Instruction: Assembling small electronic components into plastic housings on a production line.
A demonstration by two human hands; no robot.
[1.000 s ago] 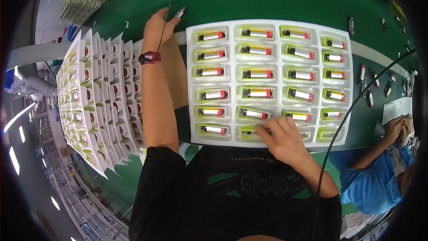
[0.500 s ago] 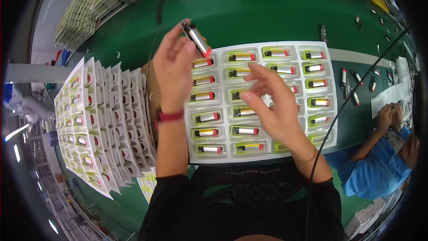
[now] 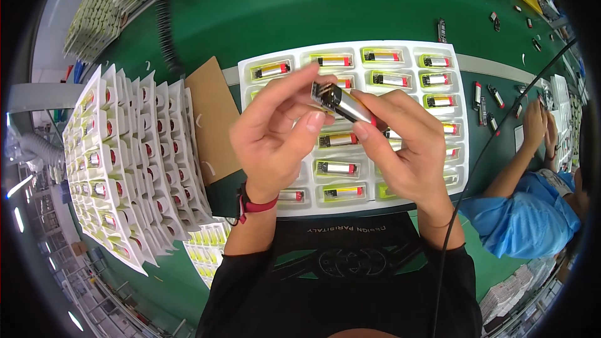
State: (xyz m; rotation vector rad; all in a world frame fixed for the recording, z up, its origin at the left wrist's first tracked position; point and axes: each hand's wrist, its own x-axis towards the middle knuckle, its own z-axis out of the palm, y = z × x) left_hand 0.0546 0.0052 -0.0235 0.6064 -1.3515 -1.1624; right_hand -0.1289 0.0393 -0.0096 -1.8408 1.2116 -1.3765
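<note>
In front of me, above the tray, both my hands are on one small silver battery (image 3: 354, 110) with a black circuit-board end and a red end cap. My right hand (image 3: 410, 144) pinches it near the red end between thumb and fingers. My left hand (image 3: 272, 134), with a red band at the wrist, curls round the black end; part of its fingers lies behind the battery. Below them is the white moulded tray (image 3: 369, 208), whose pockets with yellow-green lining hold similar batteries (image 3: 338, 168). My hands hide several middle pockets.
Tall stacked filled trays (image 3: 134, 163) stand at the left, beside a brown cardboard sheet (image 3: 216, 119). Loose batteries (image 3: 496, 97) lie on the green table at the right. A black cable (image 3: 479, 166) crosses the right side. A co-worker in blue (image 3: 526, 213) works there.
My left hand has brought the battery down and right from the tray's upper left corner. The right hand has moved up to it and now grips its red end.
</note>
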